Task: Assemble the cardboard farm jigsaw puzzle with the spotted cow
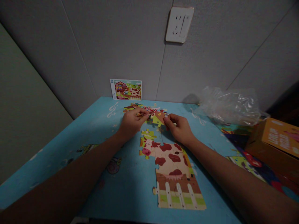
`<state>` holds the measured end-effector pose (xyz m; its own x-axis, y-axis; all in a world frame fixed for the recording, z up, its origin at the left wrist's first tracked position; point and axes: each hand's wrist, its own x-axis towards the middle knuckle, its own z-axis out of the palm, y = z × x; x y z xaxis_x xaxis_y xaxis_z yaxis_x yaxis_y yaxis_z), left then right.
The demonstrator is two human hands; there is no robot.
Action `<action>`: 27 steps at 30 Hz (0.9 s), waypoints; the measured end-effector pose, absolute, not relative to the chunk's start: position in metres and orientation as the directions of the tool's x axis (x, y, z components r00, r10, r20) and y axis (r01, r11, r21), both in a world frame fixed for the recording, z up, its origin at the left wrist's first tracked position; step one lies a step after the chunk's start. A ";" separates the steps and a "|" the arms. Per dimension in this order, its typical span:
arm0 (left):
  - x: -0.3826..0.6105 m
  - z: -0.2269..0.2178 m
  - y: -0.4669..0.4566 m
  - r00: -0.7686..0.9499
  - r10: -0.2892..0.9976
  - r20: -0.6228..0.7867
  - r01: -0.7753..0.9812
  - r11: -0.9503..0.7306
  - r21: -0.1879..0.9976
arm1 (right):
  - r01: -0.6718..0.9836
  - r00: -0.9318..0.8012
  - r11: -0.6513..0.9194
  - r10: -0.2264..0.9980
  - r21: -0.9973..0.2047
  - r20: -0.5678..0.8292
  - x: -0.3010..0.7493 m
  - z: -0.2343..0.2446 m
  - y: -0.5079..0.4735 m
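Note:
Above the table, a brown and green puzzle piece (158,118) is held up between my two hands. My right hand (179,127) pinches its right edge between thumb and fingers. At its left edge, my left hand (133,120) is closed in a pinch, with the fingertips partly hiding what they grip. Just nearer to me lies a joined puzzle section (173,168) showing a spotted cow and a white fence, with a green part at its upper left. Behind my hands, several loose puzzle pieces (130,107) lie together, partly covered by my fingers.
A farm picture card (128,89) leans against the grey wall (130,40) at the table's back. Crumpled clear plastic (231,105) lies at the back right, with an orange box (277,143) nearer. The blue table cover (77,130) has printed cartoon figures.

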<state>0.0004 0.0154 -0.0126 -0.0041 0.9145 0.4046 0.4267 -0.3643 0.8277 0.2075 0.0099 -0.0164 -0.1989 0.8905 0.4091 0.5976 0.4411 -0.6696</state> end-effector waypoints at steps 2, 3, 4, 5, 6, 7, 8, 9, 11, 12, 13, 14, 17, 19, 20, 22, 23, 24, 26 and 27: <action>-0.005 -0.014 0.022 -0.182 0.910 0.374 0.418 -0.272 0.867 | 0.627 -0.110 0.386 0.904 -0.677 0.413 0.211 -0.019 0.015; -0.008 -0.015 0.025 -0.273 0.897 0.348 0.406 -0.220 0.887 | 0.644 -0.052 0.351 0.906 -0.680 0.419 0.214 -0.020 0.017; -0.011 -0.016 0.028 -0.343 0.885 0.315 0.392 -0.170 0.904 | 0.660 0.008 0.315 0.905 -0.682 0.426 0.217 -0.021 0.020; -0.014 -0.016 0.030 -0.393 0.877 0.277 0.375 -0.122 0.919 | 0.674 0.062 0.280 0.901 -0.683 0.430 0.220 -0.021 0.023; -0.016 -0.017 0.031 -0.422 0.875 0.237 0.362 -0.077 0.929 | 0.688 0.104 0.248 0.897 -0.682 0.430 0.224 -0.021 0.026; -0.017 -0.018 0.032 -0.426 0.884 0.194 0.353 -0.034 0.935 | 0.701 0.135 0.218 0.895 -0.679 0.426 0.227 -0.022 0.028; -0.017 -0.018 0.032 -0.414 0.898 0.149 0.353 0.007 0.936 | 0.712 0.156 0.190 0.896 -0.676 0.416 0.230 -0.022 0.030; -0.017 -0.018 0.032 -0.393 0.913 0.110 0.362 0.044 0.931 | 0.717 0.171 0.165 0.900 -0.677 0.401 0.233 -0.022 0.032; -0.016 -0.018 0.031 -0.342 0.938 0.056 0.400 0.091 0.912 | 0.702 0.193 0.133 0.910 -0.700 0.368 0.237 -0.023 0.036; -0.016 -0.017 0.031 -0.317 0.947 0.042 0.424 0.102 0.900 | 0.683 0.198 0.127 0.915 -0.719 0.350 0.239 -0.023 0.037; -0.016 -0.017 0.031 -0.296 0.955 0.033 0.449 0.109 0.887 | 0.663 0.203 0.121 0.921 -0.739 0.333 0.239 -0.024 0.038; -0.016 -0.017 0.031 -0.275 0.961 0.027 0.478 0.112 0.871 | 0.647 0.207 0.114 0.926 -0.754 0.317 0.239 -0.025 0.039; -0.018 -0.017 0.031 -0.197 0.979 0.062 0.571 0.063 0.819 | 0.655 0.211 0.076 0.937 -0.752 0.279 0.238 -0.027 0.041; -0.020 -0.017 0.032 -0.148 0.977 0.155 0.613 -0.033 0.789 | 0.676 0.209 0.054 0.942 -0.735 0.262 0.237 -0.027 0.042; -0.021 -0.018 0.032 -0.132 0.969 0.208 0.626 -0.081 0.776 | 0.682 0.204 0.049 0.946 -0.729 0.254 0.237 -0.027 0.041; -0.022 -0.019 0.033 -0.125 0.952 0.278 0.651 -0.133 0.747 | 0.695 0.198 0.042 0.949 -0.718 0.246 0.236 -0.027 0.041; -0.022 -0.020 0.033 -0.128 0.948 0.292 0.667 -0.135 0.732 | 0.703 0.197 0.040 0.949 -0.710 0.248 0.236 -0.026 0.041; -0.022 -0.020 0.033 -0.133 0.946 0.296 0.683 -0.129 0.719 | 0.712 0.194 0.041 0.948 -0.701 0.253 0.236 -0.026 0.040; -0.021 -0.019 0.032 -0.142 0.951 0.274 0.705 -0.096 0.702 | 0.722 0.194 0.043 0.945 -0.690 0.262 0.235 -0.025 0.039; -0.020 -0.018 0.032 -0.147 0.958 0.247 0.711 -0.072 0.700 | 0.722 0.197 0.044 0.943 -0.690 0.267 0.235 -0.025 0.039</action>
